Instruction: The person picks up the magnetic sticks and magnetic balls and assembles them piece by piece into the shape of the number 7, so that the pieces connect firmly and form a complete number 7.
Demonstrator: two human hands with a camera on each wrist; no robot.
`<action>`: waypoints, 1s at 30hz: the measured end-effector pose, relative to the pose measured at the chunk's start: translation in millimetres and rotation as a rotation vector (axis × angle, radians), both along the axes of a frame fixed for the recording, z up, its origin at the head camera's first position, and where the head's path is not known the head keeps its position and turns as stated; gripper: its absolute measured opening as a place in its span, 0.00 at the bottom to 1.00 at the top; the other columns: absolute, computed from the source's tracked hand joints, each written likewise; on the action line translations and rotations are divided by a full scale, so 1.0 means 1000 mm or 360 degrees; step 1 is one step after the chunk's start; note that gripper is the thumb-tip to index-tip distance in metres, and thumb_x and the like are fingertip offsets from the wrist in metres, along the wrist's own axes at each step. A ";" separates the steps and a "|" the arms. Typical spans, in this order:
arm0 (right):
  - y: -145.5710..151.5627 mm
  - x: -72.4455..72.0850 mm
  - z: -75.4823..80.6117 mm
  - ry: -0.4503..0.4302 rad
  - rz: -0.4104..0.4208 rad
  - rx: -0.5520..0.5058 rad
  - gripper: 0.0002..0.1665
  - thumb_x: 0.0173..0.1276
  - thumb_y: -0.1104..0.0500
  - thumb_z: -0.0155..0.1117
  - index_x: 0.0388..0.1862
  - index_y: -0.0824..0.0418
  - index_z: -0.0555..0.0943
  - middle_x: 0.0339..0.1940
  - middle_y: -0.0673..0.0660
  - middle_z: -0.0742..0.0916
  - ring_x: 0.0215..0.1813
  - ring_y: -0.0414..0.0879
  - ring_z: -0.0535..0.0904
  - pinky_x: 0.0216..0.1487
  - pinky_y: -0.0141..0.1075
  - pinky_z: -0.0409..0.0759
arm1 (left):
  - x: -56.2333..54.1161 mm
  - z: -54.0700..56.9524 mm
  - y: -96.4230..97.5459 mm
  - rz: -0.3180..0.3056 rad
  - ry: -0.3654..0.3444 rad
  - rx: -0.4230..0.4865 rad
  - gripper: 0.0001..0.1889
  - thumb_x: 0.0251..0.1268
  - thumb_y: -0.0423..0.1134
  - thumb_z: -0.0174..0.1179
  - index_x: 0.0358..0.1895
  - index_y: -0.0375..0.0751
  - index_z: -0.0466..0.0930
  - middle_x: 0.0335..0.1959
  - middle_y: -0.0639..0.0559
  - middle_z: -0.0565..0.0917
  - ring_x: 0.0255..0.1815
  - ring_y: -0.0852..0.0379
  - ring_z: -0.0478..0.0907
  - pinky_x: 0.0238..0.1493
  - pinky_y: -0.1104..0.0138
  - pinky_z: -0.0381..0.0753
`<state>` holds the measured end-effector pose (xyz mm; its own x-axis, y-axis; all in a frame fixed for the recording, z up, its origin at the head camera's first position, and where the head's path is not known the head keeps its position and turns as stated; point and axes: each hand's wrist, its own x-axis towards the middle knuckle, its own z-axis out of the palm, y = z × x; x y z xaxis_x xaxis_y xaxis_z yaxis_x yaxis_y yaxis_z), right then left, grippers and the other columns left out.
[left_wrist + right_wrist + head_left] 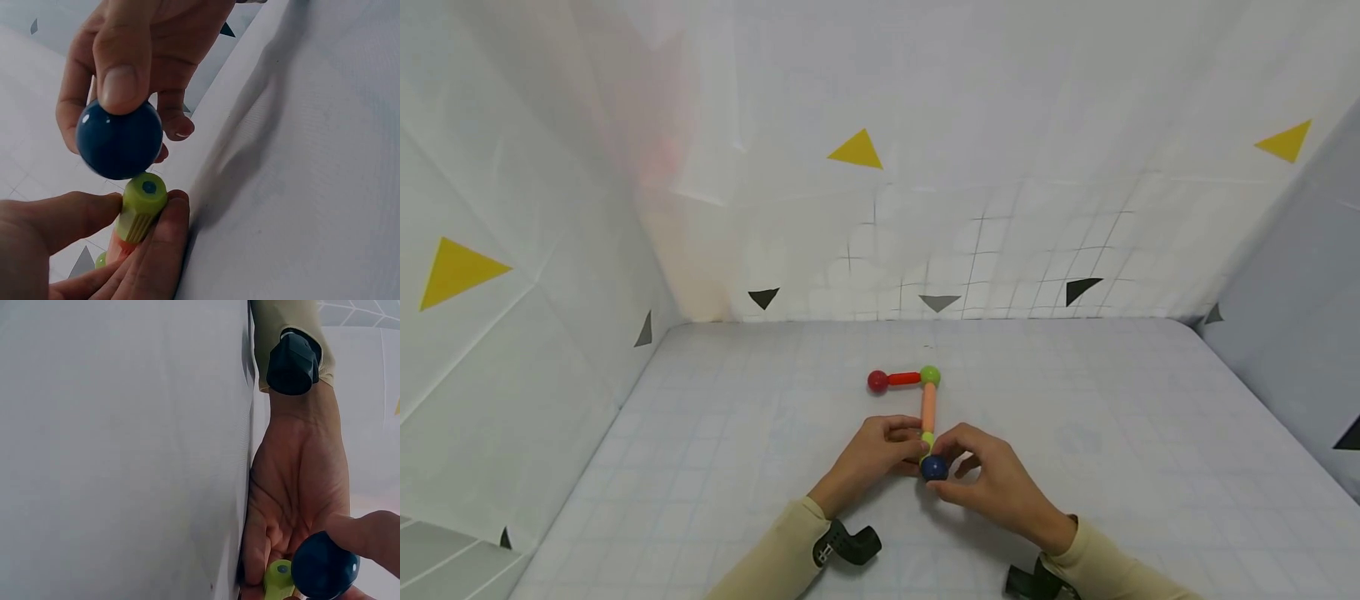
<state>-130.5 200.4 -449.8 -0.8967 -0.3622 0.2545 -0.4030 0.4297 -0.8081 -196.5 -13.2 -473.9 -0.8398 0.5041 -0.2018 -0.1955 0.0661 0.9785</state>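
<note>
My left hand [880,450] pinches a ridged yellow-green rod end [140,215] between thumb and fingers. Its flat tip, with a small dark dot in the centre, faces the blue ball [119,144]. That glossy ball is pinched by my right hand [1000,479] and sits right at the tip. Beyond the left fingers an orange rod [928,408] continues in line with the yellow-green end. At its far end is a green ball [930,376]; from there a red rod [904,378] runs left to a red ball [877,382], making a corner shape.
The white table [737,375] meets a white sheet wall [1000,100] at the back, with more sheeting on both sides. Yellow triangles [857,150] and dark ones mark the sheets. A black device [850,546] is strapped to each wrist.
</note>
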 end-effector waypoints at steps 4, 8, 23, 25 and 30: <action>0.000 0.001 -0.002 0.0005 0.0016 -0.0008 0.21 0.62 0.54 0.82 0.49 0.55 0.82 0.44 0.46 0.85 0.43 0.44 0.83 0.41 0.41 0.86 | 0.000 0.000 0.000 0.0004 0.0007 -0.0025 0.24 0.70 0.37 0.68 0.67 0.34 0.78 0.47 0.47 0.87 0.43 0.51 0.87 0.46 0.62 0.86; -0.001 0.002 -0.005 0.0018 0.0042 -0.0026 0.21 0.61 0.55 0.83 0.49 0.55 0.82 0.43 0.46 0.85 0.42 0.45 0.83 0.40 0.41 0.86 | 0.000 0.001 0.000 0.0004 0.0006 -0.0034 0.25 0.70 0.37 0.69 0.67 0.34 0.78 0.48 0.47 0.87 0.44 0.52 0.86 0.47 0.62 0.86; -0.004 0.004 -0.010 0.0021 0.0069 0.0018 0.21 0.60 0.57 0.84 0.48 0.53 0.82 0.43 0.45 0.83 0.43 0.42 0.82 0.39 0.40 0.86 | 0.000 0.001 0.001 0.0007 0.0015 -0.0045 0.25 0.70 0.38 0.69 0.67 0.34 0.78 0.48 0.47 0.88 0.45 0.52 0.86 0.47 0.62 0.86; -0.005 0.004 -0.011 0.0029 0.0070 0.0032 0.21 0.60 0.57 0.84 0.48 0.53 0.82 0.43 0.45 0.83 0.43 0.42 0.82 0.40 0.40 0.86 | 0.001 0.001 0.000 0.0014 0.0024 -0.0050 0.25 0.69 0.38 0.69 0.67 0.34 0.78 0.48 0.47 0.88 0.46 0.52 0.86 0.47 0.62 0.86; -0.006 0.005 -0.013 0.0060 0.0063 0.0060 0.23 0.59 0.59 0.84 0.48 0.52 0.81 0.43 0.45 0.82 0.43 0.41 0.81 0.40 0.40 0.85 | 0.002 0.002 0.001 0.0011 0.0032 -0.0063 0.25 0.69 0.38 0.69 0.66 0.35 0.79 0.48 0.48 0.88 0.46 0.52 0.86 0.48 0.62 0.86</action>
<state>-125.9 194.2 -462.9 -0.8714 -0.4072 0.2736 -0.4503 0.4427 -0.7754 -194.8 -12.7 -471.6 -0.8474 0.4899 -0.2046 -0.1764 0.1035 0.9789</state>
